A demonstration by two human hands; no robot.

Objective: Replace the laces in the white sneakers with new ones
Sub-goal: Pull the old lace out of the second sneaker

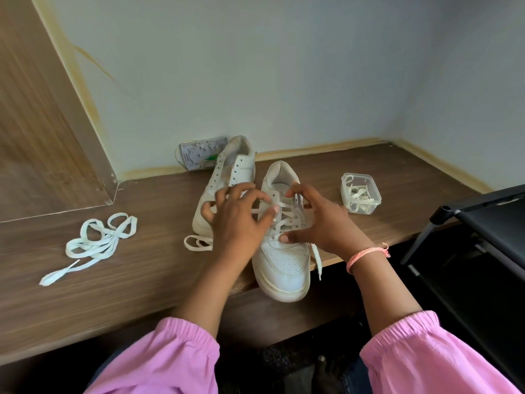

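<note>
Looked like soft, floppy flat lace [285, 220] on the near sneaker [284, 260] at the desk [142, 280] edge, left hand [241, 217] pinching a strand, right hand [318, 223] spread on the eyelets, best grabbed by the stiff tip.

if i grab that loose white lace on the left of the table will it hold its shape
Probably not. The flat white fabric lace lies in slack loops on the brown wooden table, so it likely droops and unravels when lifted. It looks light and unlikely to roll.
</note>
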